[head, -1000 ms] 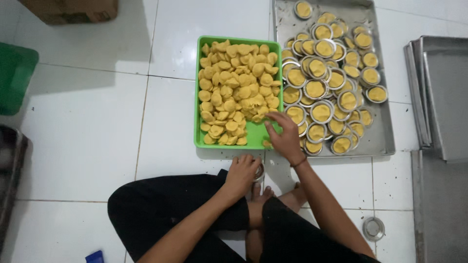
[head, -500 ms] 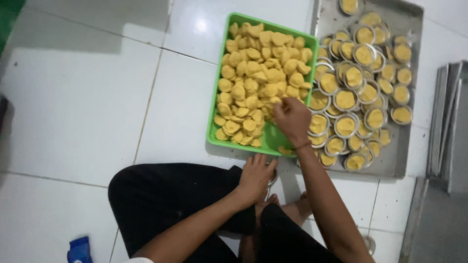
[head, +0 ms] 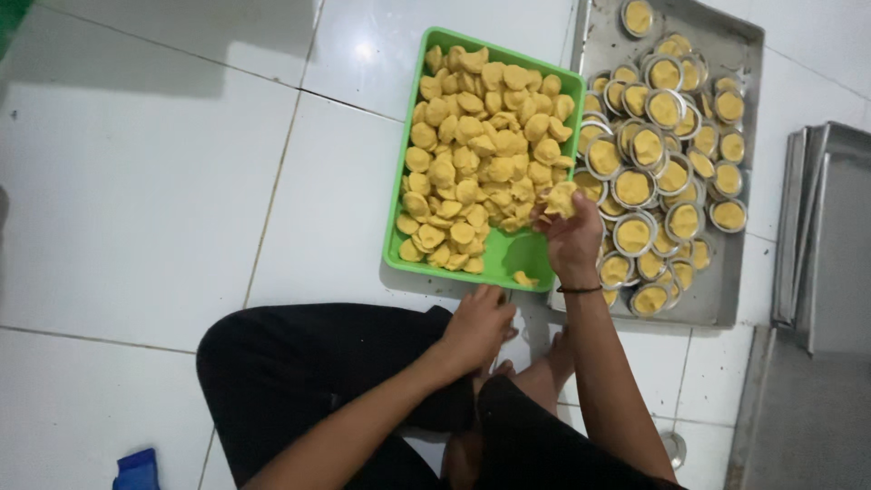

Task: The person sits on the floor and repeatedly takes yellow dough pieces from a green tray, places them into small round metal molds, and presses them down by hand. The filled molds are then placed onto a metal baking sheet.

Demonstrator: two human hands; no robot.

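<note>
Yellow folded dough piece (head: 561, 198), soft and crinkled, pinched in right hand (head: 572, 238) fingers; left hand (head: 476, 325) loosely open.

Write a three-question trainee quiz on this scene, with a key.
1. True or false: the right hand holds a yellow dough piece over the green tray.
2. Which lies nearer the left hand: (a) the green tray, (b) the stacked empty pans?
3. What holds the round filled tins?

Key: 1 true. 2 (a). 3 the metal baking tray, right of the green tray.
</note>
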